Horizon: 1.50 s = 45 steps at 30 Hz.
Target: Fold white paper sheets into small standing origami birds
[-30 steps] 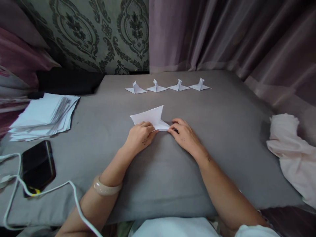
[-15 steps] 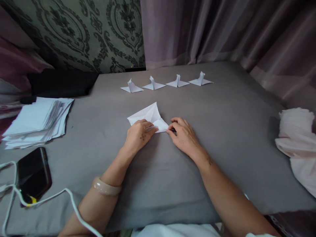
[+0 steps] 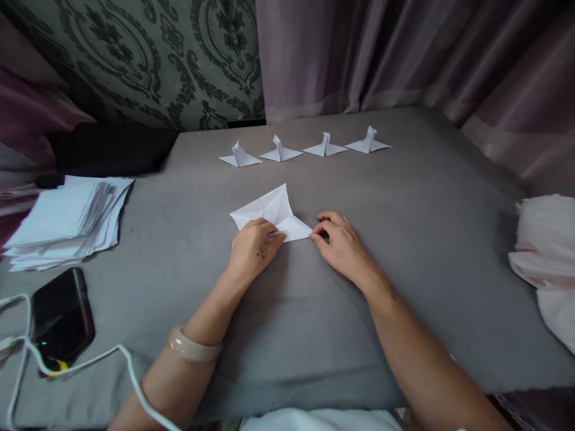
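Observation:
A creased, partly folded sheet of white paper [image 3: 269, 206] lies on the grey cloth in front of me. My left hand [image 3: 257, 242] pinches its near edge, thumb and fingers closed on the paper and covering part of the fold. At the sheet's right corner, my right hand [image 3: 339, 239] has thumb and index finger pressed together on the pointed tip; its other fingers are curled. Beyond the sheet stands a row of several folded white paper figures, among them one at the left end [image 3: 239, 157] and one at the right end [image 3: 369, 142].
A pile of white paper [image 3: 67, 215] sits at the left, with a black folded item [image 3: 112, 149] behind it. A phone [image 3: 63, 314] and a white cable [image 3: 128, 353] lie near left. Pale bunched cloth [image 3: 543, 251] rests at the right edge. Curtains [image 3: 309, 60] hang behind.
My right hand has shifted slightly to the right along with the paper's pointed corner, so more of that flap shows. The left hand keeps nearly the same place.

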Tool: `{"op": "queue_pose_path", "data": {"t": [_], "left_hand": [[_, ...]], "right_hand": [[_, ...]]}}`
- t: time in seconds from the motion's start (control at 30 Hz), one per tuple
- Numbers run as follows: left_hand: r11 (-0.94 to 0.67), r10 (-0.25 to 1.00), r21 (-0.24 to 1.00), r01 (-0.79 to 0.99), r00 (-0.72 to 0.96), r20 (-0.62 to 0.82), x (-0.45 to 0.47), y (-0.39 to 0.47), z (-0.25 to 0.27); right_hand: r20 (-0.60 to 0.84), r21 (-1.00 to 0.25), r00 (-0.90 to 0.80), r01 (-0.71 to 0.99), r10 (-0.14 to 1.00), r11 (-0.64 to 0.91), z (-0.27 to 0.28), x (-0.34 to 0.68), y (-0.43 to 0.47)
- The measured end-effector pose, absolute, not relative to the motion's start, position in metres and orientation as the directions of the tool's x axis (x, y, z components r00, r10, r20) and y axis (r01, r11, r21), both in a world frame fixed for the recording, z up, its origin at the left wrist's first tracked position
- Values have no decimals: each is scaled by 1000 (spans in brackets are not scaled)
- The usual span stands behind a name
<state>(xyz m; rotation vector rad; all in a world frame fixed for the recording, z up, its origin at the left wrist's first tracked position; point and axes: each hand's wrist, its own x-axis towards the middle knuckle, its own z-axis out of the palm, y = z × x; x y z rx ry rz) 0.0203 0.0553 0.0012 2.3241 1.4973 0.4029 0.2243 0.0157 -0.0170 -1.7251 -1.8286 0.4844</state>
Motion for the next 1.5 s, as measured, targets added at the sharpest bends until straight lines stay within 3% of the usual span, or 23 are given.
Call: {"op": "queue_pose_path", "data": {"t": [0.4,1.13,1.3,1.5], "left_hand": [[-374,913,419,827,407,13,21,60,0],[-365,904,388,847,422,-70,22,62,5],[-365,902,397,842,426,-73,23,62,5],[-359,905,402,842,419,-69,24,61,7]], "right_hand": [[145,-671,99,741,985,24,-21,221,19],[70,-850,75,527,995,20,-25,245,24],[183,-890,226,452,957,63,-17,229,26],[204,-825,32,544,978,154,-16,195,24]]}}
